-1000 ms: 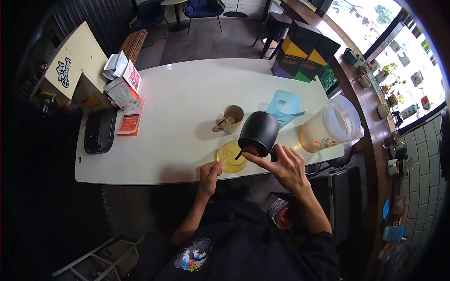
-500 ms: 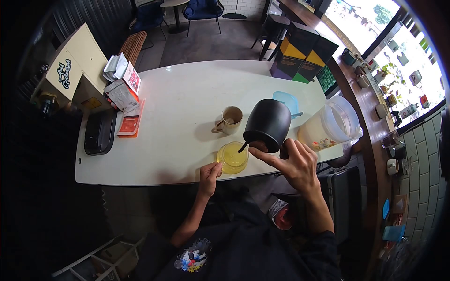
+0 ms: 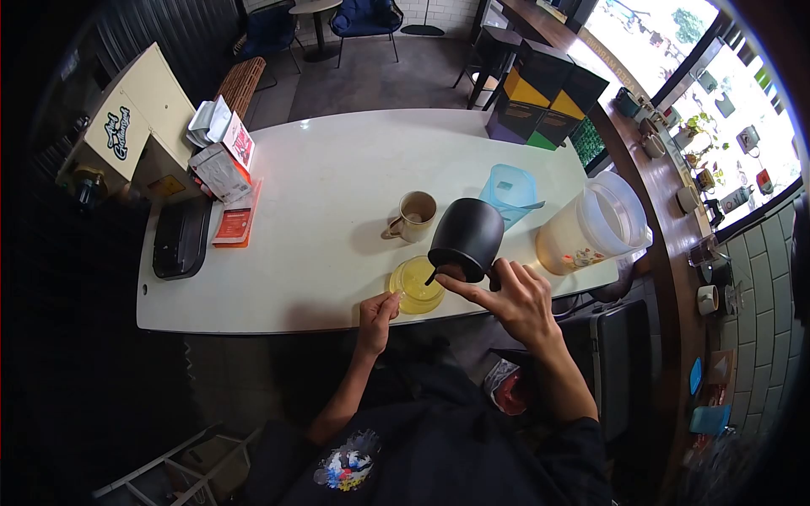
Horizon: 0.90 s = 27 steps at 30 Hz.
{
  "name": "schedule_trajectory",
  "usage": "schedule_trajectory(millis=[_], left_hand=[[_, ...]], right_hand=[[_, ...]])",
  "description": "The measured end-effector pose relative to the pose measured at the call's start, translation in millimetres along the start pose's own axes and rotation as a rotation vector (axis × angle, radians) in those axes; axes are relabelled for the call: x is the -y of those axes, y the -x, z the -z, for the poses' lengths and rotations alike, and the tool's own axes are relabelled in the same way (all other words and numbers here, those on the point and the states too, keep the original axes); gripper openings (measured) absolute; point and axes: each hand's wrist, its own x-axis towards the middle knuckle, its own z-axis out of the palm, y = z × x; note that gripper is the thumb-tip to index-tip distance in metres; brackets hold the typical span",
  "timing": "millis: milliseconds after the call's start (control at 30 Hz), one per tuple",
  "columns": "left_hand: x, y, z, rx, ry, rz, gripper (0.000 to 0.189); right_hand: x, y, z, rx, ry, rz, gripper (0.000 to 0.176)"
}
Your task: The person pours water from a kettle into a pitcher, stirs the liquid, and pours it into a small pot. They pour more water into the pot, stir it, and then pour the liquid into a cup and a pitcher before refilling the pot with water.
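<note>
My right hand (image 3: 521, 302) grips a black kettle (image 3: 467, 236) with a thin spout, its fingers curled at the near side and its index finger stretched toward the spout. The kettle is tilted, spout tip over the rim of a see-through yellow cup (image 3: 413, 291). Whether liquid is flowing cannot be made out. At the cup's left edge my left hand (image 3: 377, 314) is closed, pinching it at what may be a handle. Behind the cup stands a beige mug (image 3: 415, 217) with its handle to the left. A light-blue plastic container (image 3: 509, 192) with a utensil sits behind the kettle.
On the white table (image 3: 312, 202), a large translucent pitcher (image 3: 595, 223) stands at the right. Dark boxes (image 3: 544, 97) are at the back right. To the left are a cream cabinet (image 3: 135, 110), a black tray-like object (image 3: 181, 240) and packets (image 3: 224, 173).
My right hand has moved the kettle left and slightly toward me, bringing the spout further over the cup. More of the blue container shows. My left hand stays in place.
</note>
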Motion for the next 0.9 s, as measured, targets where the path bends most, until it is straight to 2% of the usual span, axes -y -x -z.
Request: schedule_trajectory(millis=[300, 600, 900], left_hand=[[3, 3, 0, -0.006, 0.035, 0.012, 0.038], [3, 4, -3, -0.013, 0.028, 0.016, 0.038], [6, 5, -4, -0.029, 0.034, 0.026, 0.038]], right_hand=[[-5, -1, 9, -0.118, -0.009, -0.025, 0.065], [-4, -1, 15, -0.144, 0.003, -0.019, 0.063], [3, 13, -5, -0.048, -0.073, -0.053, 0.065]])
